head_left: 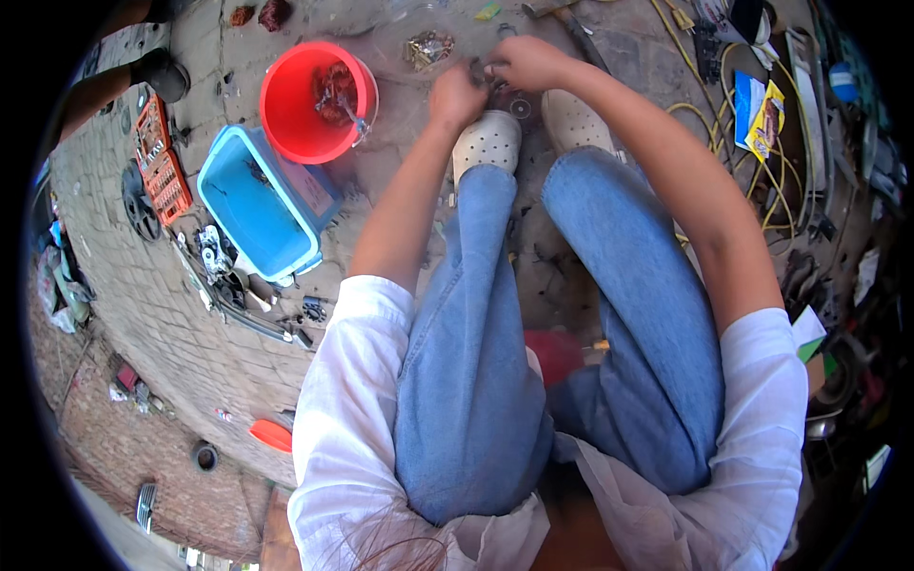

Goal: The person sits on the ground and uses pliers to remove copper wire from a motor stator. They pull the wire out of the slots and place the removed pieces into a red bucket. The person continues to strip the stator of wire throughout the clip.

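Out in front of my shoes, both hands meet close to the ground. My left hand is closed, its fingers round a small dark part whose kind is too small to make out. Fingers bent and pressed together, my right hand grips the same part from the other side. Just beyond them lies a pile of small brass-coloured pieces, in what looks like a clear shallow dish. A hammer rests on the paving past my right hand. Near my left shoe is a small round ring.
To the left stand a red bucket with reddish tangled scrap inside and a light-blue bin. Farther left lies an open orange tool case, near another person's shoe. Yellow cable and scrap cover the right side.
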{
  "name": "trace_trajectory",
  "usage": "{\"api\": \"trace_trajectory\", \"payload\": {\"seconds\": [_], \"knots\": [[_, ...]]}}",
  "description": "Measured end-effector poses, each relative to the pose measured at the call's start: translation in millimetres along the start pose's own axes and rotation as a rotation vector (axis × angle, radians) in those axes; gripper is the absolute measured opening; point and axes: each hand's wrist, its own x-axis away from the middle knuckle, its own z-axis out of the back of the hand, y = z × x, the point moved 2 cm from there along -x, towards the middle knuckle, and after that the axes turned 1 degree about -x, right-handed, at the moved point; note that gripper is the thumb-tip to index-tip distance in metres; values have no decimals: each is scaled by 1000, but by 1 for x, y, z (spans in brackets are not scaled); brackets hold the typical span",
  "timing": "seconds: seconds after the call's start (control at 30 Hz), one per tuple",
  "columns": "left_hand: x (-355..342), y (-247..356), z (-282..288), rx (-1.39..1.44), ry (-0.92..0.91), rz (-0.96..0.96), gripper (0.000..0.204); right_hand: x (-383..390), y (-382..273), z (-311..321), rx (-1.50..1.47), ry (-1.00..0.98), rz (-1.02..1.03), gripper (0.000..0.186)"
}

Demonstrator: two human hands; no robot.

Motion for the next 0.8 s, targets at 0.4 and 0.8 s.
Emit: {"api": "trace_trajectory", "payload": {"seconds": [0.4, 0.8], "knots": [[-3, -30, -35, 235, 173, 237, 38, -3, 20, -20, 18, 40, -131, 31], [-2, -22, -39, 131, 268, 358, 32, -1, 24, -22, -79, 86, -173, 32]]}}
